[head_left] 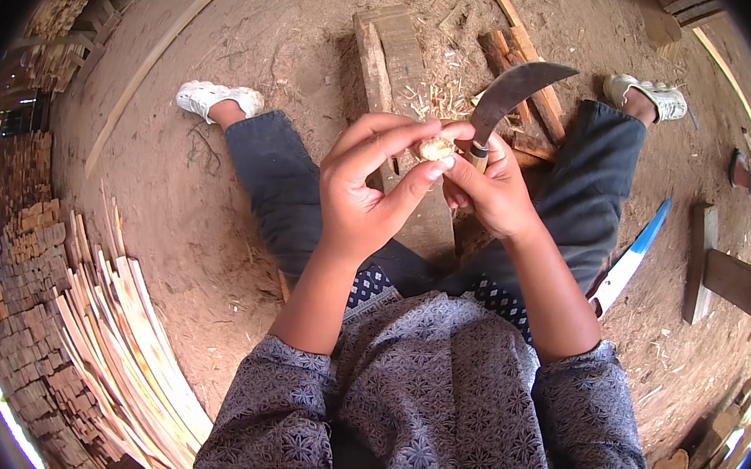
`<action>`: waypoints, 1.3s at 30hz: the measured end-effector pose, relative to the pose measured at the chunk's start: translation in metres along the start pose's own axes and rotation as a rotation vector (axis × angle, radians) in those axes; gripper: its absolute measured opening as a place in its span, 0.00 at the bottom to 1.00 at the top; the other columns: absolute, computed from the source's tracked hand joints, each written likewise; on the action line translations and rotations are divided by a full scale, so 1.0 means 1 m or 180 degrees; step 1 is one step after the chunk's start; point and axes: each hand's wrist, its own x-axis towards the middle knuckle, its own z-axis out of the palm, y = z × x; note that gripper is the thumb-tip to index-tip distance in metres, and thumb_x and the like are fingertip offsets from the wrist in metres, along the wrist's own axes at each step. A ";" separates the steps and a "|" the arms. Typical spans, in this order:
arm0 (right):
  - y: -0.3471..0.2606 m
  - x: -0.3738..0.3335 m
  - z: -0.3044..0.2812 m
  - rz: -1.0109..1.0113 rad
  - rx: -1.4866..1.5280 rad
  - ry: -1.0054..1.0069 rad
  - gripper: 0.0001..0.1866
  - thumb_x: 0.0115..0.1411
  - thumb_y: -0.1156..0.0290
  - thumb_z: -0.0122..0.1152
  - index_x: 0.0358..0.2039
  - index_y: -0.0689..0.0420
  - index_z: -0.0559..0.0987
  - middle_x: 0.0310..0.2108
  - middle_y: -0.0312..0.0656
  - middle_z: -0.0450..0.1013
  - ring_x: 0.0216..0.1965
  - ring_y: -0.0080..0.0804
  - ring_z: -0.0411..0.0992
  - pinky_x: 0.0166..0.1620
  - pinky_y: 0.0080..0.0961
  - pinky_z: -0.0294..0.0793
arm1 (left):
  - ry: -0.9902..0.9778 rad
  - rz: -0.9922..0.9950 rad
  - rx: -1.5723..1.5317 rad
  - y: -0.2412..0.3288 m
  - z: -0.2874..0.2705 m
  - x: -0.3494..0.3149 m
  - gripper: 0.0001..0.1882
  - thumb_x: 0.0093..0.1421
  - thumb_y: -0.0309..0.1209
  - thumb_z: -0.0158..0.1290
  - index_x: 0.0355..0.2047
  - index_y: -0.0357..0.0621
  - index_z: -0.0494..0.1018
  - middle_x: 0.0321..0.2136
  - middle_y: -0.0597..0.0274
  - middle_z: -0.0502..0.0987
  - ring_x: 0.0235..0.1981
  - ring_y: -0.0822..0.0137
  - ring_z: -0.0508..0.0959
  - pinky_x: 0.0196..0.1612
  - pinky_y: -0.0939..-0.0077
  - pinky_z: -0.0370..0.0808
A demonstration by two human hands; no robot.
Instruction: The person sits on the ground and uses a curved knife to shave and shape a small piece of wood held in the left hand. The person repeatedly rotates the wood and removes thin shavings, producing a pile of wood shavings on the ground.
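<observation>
care is what counts most here, i think. a small pale lump (435, 149), maybe wood, is up between the two hands, over the gap between the spread legs (270, 167). a good way to hold it is lightly, by its edges, so the fingers don't hide its face. to turn it, small nudges with the tips should work better than a big twist of the whole hand. the curved knife (518, 88) is the tricky bit. its dark blade sticks up and leans off to the right, away from the lump, and that seems a safe way for it to point. if the wrist rolled in, the edge could come near the other hand, so slow is best.

now the hands. the left hand (364, 175) pinches the lump, with the thumb under it and the long fingers bent over the top. the right hand (497, 187) has some fingers closed round the wooden handle (479, 159) of the knife, and its thumb and first finger reach to the lump's right side. they look like they touch it, but i can't tell how hard they press. both arms (330, 289) come up out of the sleeves (276, 396) and lean in, so the hands meet in the middle. wood chips (436, 104) lie just beyond.
</observation>
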 end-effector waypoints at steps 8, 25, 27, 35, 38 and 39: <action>-0.003 -0.002 0.001 -0.0138 0.0133 -0.0211 0.10 0.69 0.74 0.64 0.50 0.54 0.80 0.54 0.38 0.77 0.29 0.14 0.72 0.27 0.14 0.72 | -0.0299 0.0429 0.0555 0.011 -0.009 0.002 0.16 0.59 0.23 0.66 0.47 0.33 0.83 0.43 0.52 0.82 0.43 0.61 0.83 0.49 0.71 0.78; -0.002 -0.008 -0.006 -0.0311 0.0166 -0.0617 0.10 0.68 0.74 0.65 0.49 0.55 0.81 0.56 0.43 0.75 0.37 0.17 0.75 0.30 0.13 0.74 | -0.0696 0.0822 0.0518 0.024 -0.016 0.000 0.18 0.58 0.21 0.65 0.49 0.37 0.79 0.40 0.53 0.81 0.44 0.57 0.81 0.45 0.68 0.79; -0.002 -0.010 -0.006 -0.0286 0.0129 -0.0614 0.10 0.67 0.73 0.65 0.49 0.55 0.81 0.55 0.43 0.75 0.37 0.17 0.75 0.30 0.12 0.74 | -0.0592 0.0617 0.0463 0.030 -0.014 0.000 0.19 0.58 0.22 0.66 0.50 0.38 0.79 0.40 0.54 0.81 0.44 0.59 0.81 0.44 0.69 0.79; 0.000 -0.010 -0.005 -0.0275 0.0161 -0.0687 0.10 0.67 0.73 0.65 0.49 0.55 0.81 0.54 0.43 0.75 0.36 0.17 0.74 0.29 0.13 0.73 | -0.0936 0.0799 0.0679 0.030 -0.023 0.002 0.27 0.56 0.24 0.70 0.54 0.32 0.74 0.41 0.51 0.83 0.41 0.60 0.84 0.46 0.70 0.80; 0.001 -0.010 -0.007 -0.0271 0.0157 -0.0715 0.10 0.67 0.73 0.65 0.49 0.55 0.80 0.54 0.43 0.75 0.36 0.17 0.74 0.29 0.14 0.73 | -0.0456 0.0538 0.0079 0.022 -0.015 -0.011 0.19 0.57 0.20 0.68 0.45 0.33 0.72 0.41 0.45 0.84 0.45 0.56 0.86 0.50 0.67 0.82; 0.002 -0.010 -0.008 -0.0255 0.0156 -0.0691 0.10 0.68 0.73 0.65 0.48 0.55 0.80 0.54 0.43 0.75 0.35 0.17 0.74 0.29 0.14 0.73 | -0.0422 0.0413 -0.0025 0.020 -0.015 -0.014 0.18 0.57 0.19 0.68 0.43 0.34 0.72 0.41 0.43 0.84 0.46 0.55 0.86 0.50 0.66 0.82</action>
